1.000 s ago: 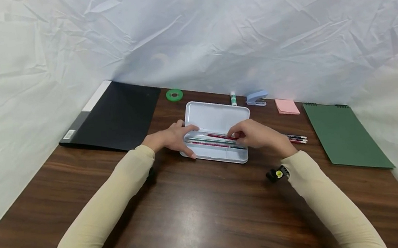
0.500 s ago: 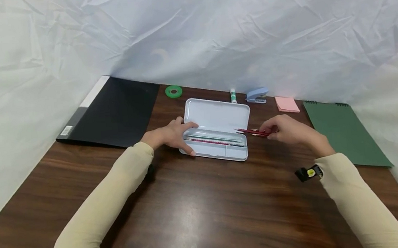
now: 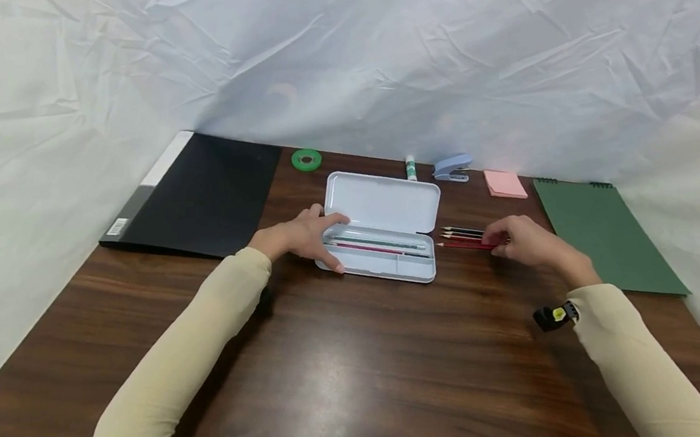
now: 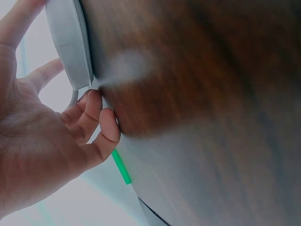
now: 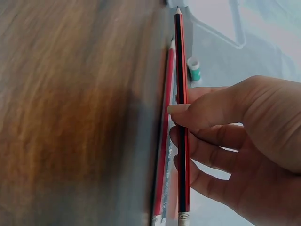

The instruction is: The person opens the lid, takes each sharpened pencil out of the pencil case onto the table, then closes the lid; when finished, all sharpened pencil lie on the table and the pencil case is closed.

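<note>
Dark wood table (image 3: 354,382), crumpled white sheeting (image 3: 409,48) draped all round behind it. In the middle sits a white pencil case (image 3: 384,236), lid thrown back, with a couple of long pencils lying in its tray. The left hand (image 3: 304,239) grips the case's left end, thumb on the near edge and fingers curled over the far rim; the left wrist view shows those fingers (image 4: 96,122) curled beside the case's rounded corner.

Over to the right hand (image 3: 522,242), which is just right of the case, low at the table. It pinches a red-and-black pencil (image 5: 181,117) between thumb and fingers, its point facing the case. That pencil sits right next to the other pencils (image 3: 462,232) lying side by side on the wood; the right wrist view shows a second red one pressed close alongside it.

Along the back edge: a black folder (image 3: 200,198) at far left, a green tape roll (image 3: 307,159), a glue stick (image 3: 410,168), a blue stapler (image 3: 452,168), pink sticky notes (image 3: 504,184), and a green spiral notebook (image 3: 604,234) at right.
</note>
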Motion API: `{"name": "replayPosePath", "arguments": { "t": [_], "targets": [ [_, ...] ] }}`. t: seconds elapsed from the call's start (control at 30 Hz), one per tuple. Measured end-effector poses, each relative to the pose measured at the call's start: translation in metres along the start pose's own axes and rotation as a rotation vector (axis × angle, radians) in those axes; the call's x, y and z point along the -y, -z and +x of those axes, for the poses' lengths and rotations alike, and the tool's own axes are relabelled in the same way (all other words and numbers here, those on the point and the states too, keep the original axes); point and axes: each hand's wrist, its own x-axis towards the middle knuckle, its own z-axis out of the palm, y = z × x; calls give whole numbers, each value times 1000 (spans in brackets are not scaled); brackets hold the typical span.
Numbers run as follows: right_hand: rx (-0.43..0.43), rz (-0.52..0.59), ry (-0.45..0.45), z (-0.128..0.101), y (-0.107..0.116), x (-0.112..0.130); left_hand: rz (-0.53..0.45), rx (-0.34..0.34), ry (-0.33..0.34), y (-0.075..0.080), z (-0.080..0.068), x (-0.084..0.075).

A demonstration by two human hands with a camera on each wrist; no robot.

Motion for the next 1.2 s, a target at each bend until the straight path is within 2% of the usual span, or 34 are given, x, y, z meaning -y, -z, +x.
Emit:
{"name": "replayPosePath", "arguments": {
  "t": [0.27,0.5,1.2],
  "targets": [
    [-47,-19,-31,-4,-10,-10,3,3,-4,-1,0,1],
    [-115,-79,-24,-5,-14,-10,3,6,6,-1,-2,1],
    [-198,-62,-60,-7,-22,-11,1,4,8,-1,-1,0]
  ]
}}
